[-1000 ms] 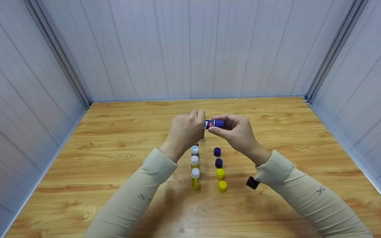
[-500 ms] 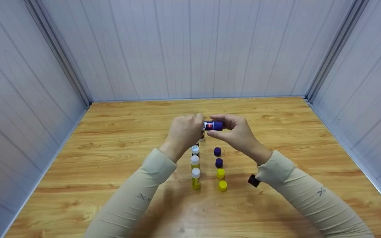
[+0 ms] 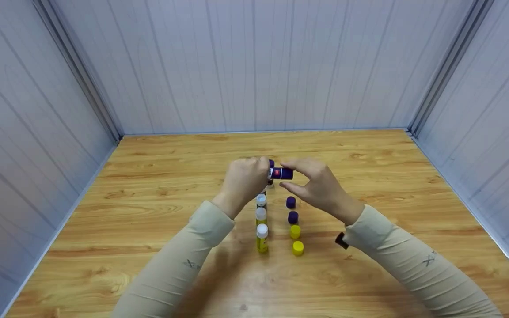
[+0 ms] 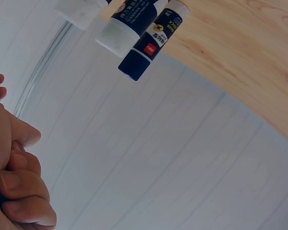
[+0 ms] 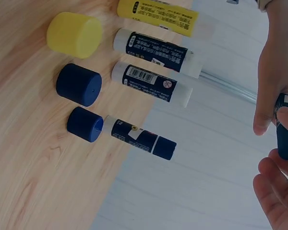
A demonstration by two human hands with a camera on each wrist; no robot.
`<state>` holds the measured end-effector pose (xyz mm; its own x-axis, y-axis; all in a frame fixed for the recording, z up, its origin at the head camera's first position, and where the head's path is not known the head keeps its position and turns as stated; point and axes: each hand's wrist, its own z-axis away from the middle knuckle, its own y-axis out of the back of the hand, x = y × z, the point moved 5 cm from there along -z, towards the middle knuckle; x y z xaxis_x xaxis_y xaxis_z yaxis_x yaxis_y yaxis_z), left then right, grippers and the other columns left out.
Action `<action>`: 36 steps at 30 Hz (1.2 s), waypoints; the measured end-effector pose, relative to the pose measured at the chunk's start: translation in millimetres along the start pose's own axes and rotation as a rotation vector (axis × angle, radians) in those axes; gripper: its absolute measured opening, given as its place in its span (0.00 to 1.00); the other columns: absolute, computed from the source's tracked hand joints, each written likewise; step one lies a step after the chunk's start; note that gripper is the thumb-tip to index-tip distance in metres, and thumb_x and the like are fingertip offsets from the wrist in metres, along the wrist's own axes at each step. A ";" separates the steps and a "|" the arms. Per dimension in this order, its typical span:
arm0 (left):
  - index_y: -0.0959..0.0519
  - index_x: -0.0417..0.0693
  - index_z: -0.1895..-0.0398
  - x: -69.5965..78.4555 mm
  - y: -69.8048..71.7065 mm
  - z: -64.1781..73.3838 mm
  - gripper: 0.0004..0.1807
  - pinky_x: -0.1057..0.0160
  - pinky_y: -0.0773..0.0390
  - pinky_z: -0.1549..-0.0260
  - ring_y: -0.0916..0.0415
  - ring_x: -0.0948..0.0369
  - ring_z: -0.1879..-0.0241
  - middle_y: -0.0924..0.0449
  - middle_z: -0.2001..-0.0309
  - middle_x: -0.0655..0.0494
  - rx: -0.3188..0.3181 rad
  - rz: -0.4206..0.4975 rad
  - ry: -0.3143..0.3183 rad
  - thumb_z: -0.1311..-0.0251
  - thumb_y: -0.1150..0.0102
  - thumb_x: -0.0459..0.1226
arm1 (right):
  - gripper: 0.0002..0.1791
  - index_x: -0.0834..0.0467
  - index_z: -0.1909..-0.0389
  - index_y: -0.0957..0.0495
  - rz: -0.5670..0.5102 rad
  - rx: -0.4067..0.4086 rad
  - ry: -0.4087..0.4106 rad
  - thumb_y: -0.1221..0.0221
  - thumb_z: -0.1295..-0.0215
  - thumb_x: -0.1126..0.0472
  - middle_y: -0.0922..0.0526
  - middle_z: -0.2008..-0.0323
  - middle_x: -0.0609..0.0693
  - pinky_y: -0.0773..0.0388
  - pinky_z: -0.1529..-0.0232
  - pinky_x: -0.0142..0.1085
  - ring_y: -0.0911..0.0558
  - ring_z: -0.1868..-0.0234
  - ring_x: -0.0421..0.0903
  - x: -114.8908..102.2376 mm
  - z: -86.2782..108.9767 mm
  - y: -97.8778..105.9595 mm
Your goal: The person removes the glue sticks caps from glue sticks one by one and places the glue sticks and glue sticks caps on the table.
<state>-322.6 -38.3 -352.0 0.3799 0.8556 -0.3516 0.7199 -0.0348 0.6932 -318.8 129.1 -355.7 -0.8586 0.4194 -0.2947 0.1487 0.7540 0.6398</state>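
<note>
Left fingers [image 4: 26, 184] grip a glue stick [image 3: 282, 173] — white-topped tubes [image 3: 262, 243], yellow caps [image 3: 298, 248] nearby.

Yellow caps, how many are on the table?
2, in the head view: the near yellow cap and, just beyond it, the far yellow cap, next to a purple cap. More could be hidden.

Wood-grain table [image 3: 148, 185], boxed in by pale ribbed panels: back wall [image 3: 254, 66] at 12 o'clock, left wall [image 3: 24, 132] at 9, right wall [image 3: 493, 132] at 3. Grey left post [image 3: 75, 66] at 10, right post [image 3: 446, 66] at 2. Light's diffuse, bluish on walls; soft shadows on table around 5 and 7.
</note>
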 end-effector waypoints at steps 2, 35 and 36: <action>0.17 0.48 0.71 0.1 -1.1 0.9 0.26 0.61 0.16 0.82 0.17 0.61 0.82 0.14 0.78 0.56 0.005 0.001 -0.001 0.52 0.13 0.56 | 0.21 0.68 0.44 0.13 0.008 0.000 0.011 0.23 0.37 0.69 0.08 0.49 0.61 0.11 0.46 0.52 0.09 0.48 0.58 0.1 1.2 -0.8; 0.16 0.45 0.72 -4.1 -16.2 1.4 0.08 0.52 0.13 0.77 0.18 0.55 0.79 0.16 0.77 0.51 -0.242 0.263 0.010 0.39 0.25 0.35 | 0.16 0.67 0.49 0.11 0.089 -0.038 0.101 0.24 0.37 0.70 0.07 0.57 0.60 0.09 0.56 0.47 0.08 0.57 0.55 3.0 8.8 -5.2; 0.15 0.45 0.71 -4.2 -16.3 1.3 0.08 0.52 0.13 0.77 0.18 0.54 0.78 0.15 0.76 0.51 -0.253 0.268 0.007 0.39 0.25 0.35 | 0.16 0.67 0.49 0.11 0.091 -0.041 0.100 0.24 0.37 0.70 0.07 0.57 0.60 0.09 0.56 0.47 0.08 0.57 0.55 3.1 9.1 -5.5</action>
<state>-335.2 -42.0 -362.6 0.5306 0.8371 -0.1330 0.4291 -0.1299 0.8939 -317.8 130.8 -366.5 -0.8873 0.4314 -0.1630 0.2103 0.6929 0.6896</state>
